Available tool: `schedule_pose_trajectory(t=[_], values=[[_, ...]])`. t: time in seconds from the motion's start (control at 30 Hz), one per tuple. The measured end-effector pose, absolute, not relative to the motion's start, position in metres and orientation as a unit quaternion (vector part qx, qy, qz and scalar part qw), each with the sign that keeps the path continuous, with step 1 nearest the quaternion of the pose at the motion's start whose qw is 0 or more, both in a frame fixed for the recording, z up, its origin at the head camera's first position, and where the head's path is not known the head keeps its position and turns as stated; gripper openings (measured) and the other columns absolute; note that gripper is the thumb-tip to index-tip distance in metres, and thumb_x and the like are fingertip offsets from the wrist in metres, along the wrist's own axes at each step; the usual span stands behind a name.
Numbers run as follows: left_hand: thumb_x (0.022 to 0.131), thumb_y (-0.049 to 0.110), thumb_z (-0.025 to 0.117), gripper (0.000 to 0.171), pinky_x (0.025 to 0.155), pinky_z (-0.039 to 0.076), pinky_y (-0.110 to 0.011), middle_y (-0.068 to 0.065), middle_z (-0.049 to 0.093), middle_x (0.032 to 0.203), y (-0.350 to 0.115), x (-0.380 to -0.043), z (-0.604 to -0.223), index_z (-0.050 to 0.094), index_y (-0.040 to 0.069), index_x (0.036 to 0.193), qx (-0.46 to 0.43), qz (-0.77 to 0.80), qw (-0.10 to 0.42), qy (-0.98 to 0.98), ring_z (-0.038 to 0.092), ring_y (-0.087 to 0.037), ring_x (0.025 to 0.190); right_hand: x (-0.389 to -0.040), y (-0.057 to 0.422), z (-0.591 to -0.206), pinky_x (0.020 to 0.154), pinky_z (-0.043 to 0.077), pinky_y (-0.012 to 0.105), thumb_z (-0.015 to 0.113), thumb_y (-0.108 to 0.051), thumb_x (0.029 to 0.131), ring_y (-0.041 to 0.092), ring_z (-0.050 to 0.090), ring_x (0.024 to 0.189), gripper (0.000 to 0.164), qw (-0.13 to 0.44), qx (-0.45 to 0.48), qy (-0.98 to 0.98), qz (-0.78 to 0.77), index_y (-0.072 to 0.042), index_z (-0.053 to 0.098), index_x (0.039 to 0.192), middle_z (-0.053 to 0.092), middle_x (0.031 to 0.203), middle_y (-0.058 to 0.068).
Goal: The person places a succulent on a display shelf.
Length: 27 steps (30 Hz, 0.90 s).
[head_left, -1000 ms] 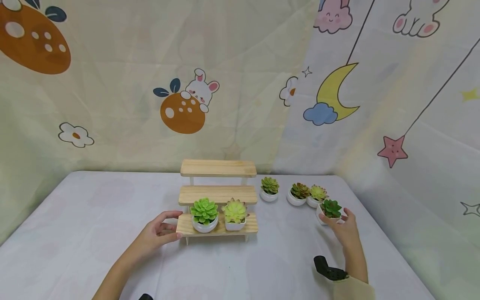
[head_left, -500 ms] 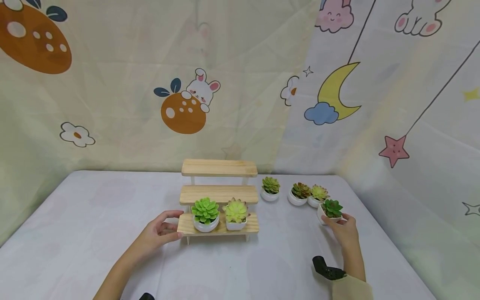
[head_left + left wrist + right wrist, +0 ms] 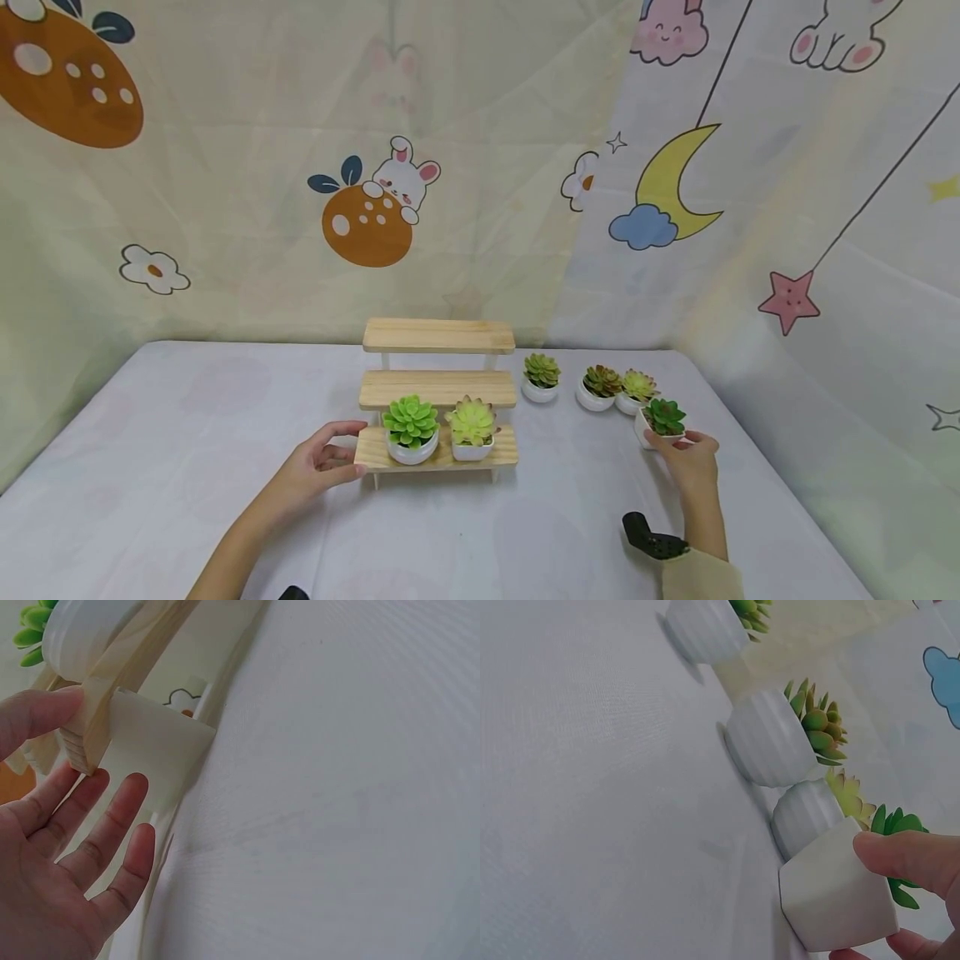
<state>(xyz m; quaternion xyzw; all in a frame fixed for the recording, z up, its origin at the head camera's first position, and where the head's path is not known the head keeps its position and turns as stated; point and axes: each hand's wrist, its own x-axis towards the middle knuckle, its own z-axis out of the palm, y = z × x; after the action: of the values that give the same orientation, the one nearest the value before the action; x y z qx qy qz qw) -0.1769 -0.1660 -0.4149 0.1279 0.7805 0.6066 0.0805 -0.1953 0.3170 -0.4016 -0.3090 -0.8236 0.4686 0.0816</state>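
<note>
In the head view, a three-tier wooden shelf stand (image 3: 438, 389) carries two potted succulents on its lowest tier: a bright green succulent (image 3: 410, 422) in a round white pot and a pale yellow-green succulent (image 3: 471, 422) in a squarer one. My left hand (image 3: 318, 458) holds the left end of that tier, thumb at the front edge and fingertips (image 3: 94, 780) behind it; the other fingers are spread. At the right, my right hand (image 3: 690, 462) pinches the angular white pot (image 3: 836, 896) of a dark green succulent (image 3: 663, 417). The pot appears to rest on the table.
Behind the right hand stand a yellowish succulent (image 3: 637, 386), a reddish-green succulent (image 3: 602, 381) and a green succulent (image 3: 542, 371), all in round white pots. A white cloth (image 3: 187, 433) covers the table. Printed fabric (image 3: 487, 167) hangs behind.
My right hand's fingers have drawn in closer around the dark green succulent's pot, and its wrist has shifted slightly left. The left hand and the stand hold their place.
</note>
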Motion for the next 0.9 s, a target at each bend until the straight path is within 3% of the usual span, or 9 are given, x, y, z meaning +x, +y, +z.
schedule_pose_trajectory(t=[0.6, 0.9], values=[[0.082, 0.013, 0.069, 0.061, 0.076, 0.048, -0.024, -0.023, 0.053, 0.118, -0.1652, -0.1763, -0.4135, 0.041, 0.004, 0.135, 0.121, 0.611, 0.086, 0.778, 0.062, -0.011, 0.091, -0.1945, 0.3210, -0.4042, 0.084, 0.038, 0.045, 0.065, -0.033, 0.083, 0.040, 0.044, 0.105, 0.080, 0.088, -0.306, -0.832, 0.454, 0.010, 0.021, 0.135, 0.041, 0.117, 0.029], [0.082, 0.012, 0.069, 0.060, 0.076, 0.048, -0.024, -0.023, 0.053, 0.119, -0.1656, -0.1763, -0.4143, 0.041, 0.004, 0.135, 0.125, 0.613, 0.083, 0.776, 0.062, -0.011, 0.090, -0.1936, 0.3212, -0.3988, 0.093, 0.035, 0.051, 0.066, -0.035, 0.084, 0.041, 0.042, 0.110, 0.083, 0.077, -0.300, -0.833, 0.459, 0.009, 0.020, 0.137, 0.040, 0.123, 0.029]])
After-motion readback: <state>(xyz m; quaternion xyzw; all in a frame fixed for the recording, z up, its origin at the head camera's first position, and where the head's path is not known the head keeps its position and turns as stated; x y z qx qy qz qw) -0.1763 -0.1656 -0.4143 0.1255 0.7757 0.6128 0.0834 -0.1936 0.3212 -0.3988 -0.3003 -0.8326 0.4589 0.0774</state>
